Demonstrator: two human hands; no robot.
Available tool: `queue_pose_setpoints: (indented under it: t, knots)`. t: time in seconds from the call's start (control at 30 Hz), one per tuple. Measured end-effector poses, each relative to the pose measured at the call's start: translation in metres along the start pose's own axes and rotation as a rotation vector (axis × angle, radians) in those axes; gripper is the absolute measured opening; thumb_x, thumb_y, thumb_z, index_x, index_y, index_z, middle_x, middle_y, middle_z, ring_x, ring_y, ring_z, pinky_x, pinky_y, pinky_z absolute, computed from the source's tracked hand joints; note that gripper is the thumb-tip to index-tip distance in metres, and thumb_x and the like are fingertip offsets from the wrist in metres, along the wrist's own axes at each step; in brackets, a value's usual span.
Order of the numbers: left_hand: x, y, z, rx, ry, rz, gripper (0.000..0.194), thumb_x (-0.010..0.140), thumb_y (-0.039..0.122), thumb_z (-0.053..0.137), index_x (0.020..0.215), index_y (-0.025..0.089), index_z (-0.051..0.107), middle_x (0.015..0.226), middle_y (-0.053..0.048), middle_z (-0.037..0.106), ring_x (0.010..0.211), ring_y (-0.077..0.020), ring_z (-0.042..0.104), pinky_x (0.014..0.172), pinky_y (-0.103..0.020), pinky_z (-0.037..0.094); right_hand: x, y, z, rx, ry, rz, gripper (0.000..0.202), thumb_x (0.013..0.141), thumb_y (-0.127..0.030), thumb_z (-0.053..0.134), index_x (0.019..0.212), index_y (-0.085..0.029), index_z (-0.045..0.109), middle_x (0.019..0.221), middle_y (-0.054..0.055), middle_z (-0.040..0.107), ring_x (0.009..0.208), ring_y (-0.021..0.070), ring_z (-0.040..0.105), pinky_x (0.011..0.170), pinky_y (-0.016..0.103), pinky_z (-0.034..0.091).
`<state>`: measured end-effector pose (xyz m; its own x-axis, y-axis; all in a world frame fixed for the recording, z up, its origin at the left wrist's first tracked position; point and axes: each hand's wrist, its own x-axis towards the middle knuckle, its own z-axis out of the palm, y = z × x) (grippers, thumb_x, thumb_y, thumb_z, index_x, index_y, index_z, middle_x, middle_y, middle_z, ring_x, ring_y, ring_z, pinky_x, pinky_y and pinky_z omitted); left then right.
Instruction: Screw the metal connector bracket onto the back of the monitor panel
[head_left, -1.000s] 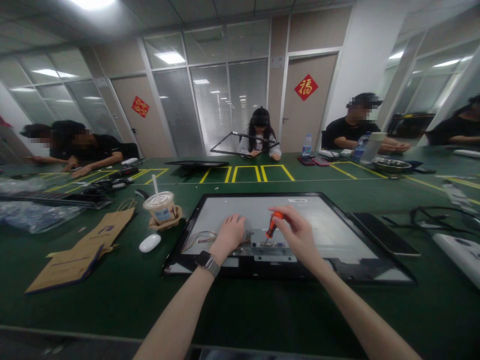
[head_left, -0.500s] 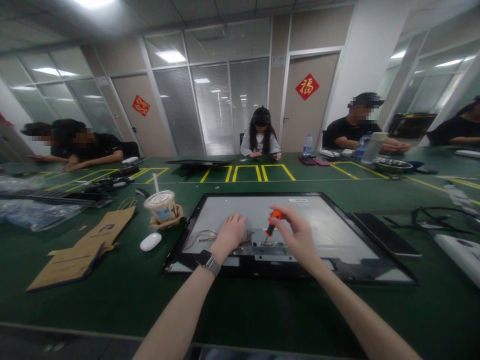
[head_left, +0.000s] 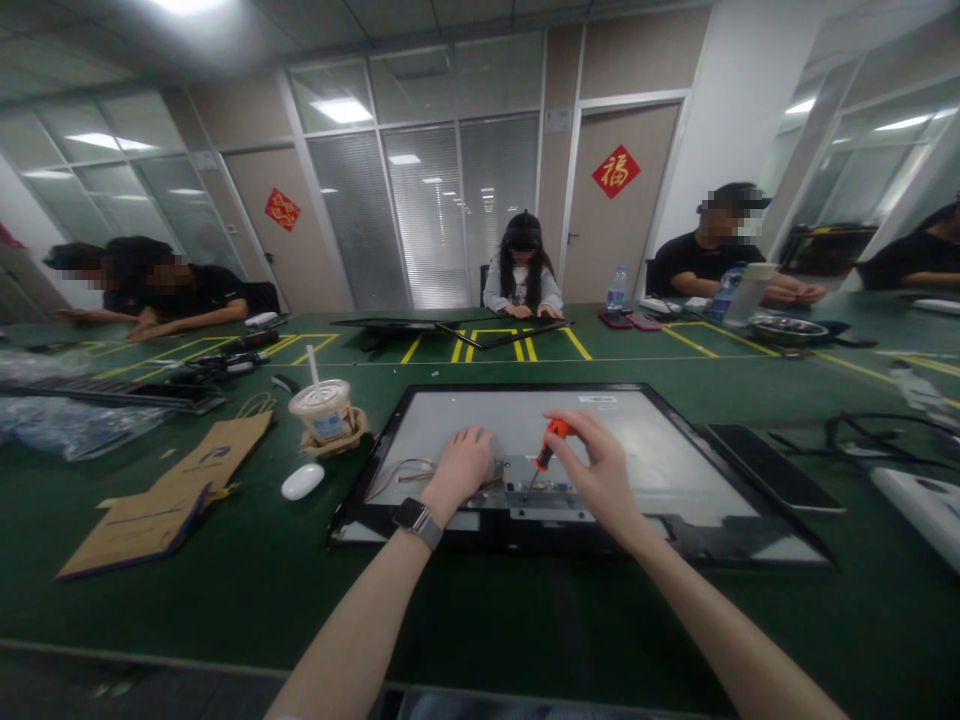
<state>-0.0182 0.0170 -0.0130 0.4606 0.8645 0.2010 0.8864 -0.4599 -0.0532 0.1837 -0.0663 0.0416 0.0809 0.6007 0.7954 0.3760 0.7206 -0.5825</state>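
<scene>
A display panel (head_left: pixel 652 440) with a black frame lies on the green table, its grey back facing up. On its near part sits a small metal bracket (head_left: pixel 551 514) with a circuit board. My right hand (head_left: pixel 596 455) grips an orange-and-black screwdriver (head_left: pixel 553 438), its shaft slanting down to the bracket. The tip's exact contact is too small to make out. Left of the bracket, my left hand (head_left: pixel 459 465) rests flat on the panel with fingers stretched out. Thin wires (head_left: pixel 401 474) run beside that hand, which has a watch (head_left: pixel 417 520) at its wrist.
To the left are a lidded drink cup (head_left: pixel 322 408), a white mouse-like case (head_left: pixel 303 482) and a paper bag (head_left: pixel 180 500). A black phone-like slab (head_left: pixel 772 465) and cables lie right. Across the table, a person (head_left: pixel 523 270) sits by a dark panel (head_left: pixel 397 325).
My hands stay nearly in place; the screwdriver handle has shifted slightly right. Across the table, the person's hands have come down, and a thin dark frame now lies before them.
</scene>
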Motion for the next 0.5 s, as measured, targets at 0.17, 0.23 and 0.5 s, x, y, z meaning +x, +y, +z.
queue_pose_setpoints:
  t: [0.17, 0.23, 0.5]
  knots:
    - [0.0, 0.0023, -0.0051, 0.001, -0.044, -0.009, 0.04, 0.1, 0.012, 0.043, 0.139, 0.012, 0.052, 0.145, -0.019, 0.054, 0.131, -0.0269, 0.056, 0.111, -0.04, 0.044, 0.0, -0.0031, -0.0012, 0.001, 0.0, -0.01, 0.017, 0.094, -0.023, 0.063, 0.107, -0.025, 0.073, 0.09, 0.003, 0.065, 0.082, 0.02, 0.064, 0.078, 0.035, 0.052]
    - [-0.0006, 0.0029, -0.0071, 0.01, -0.048, -0.002, 0.04, 0.1, 0.011, 0.043, 0.139, 0.013, 0.052, 0.145, -0.019, 0.054, 0.131, -0.0262, 0.055, 0.111, -0.04, 0.043, -0.0009, -0.0041, -0.0019, 0.017, -0.023, 0.0, 0.021, 0.098, -0.024, 0.056, 0.112, -0.025, 0.072, 0.093, 0.004, 0.066, 0.084, 0.0198, 0.065, 0.078, 0.035, 0.053]
    - [-0.002, 0.0044, -0.01, -0.002, -0.008, 0.0, 0.034, 0.1, 0.014, 0.043, 0.131, 0.013, 0.057, 0.136, -0.019, 0.059, 0.122, -0.0271, 0.061, 0.105, -0.04, 0.047, -0.0014, -0.0073, -0.001, 0.003, -0.047, 0.012, 0.024, 0.099, -0.026, 0.053, 0.115, -0.025, 0.07, 0.1, 0.007, 0.07, 0.091, 0.0227, 0.067, 0.082, 0.038, 0.054]
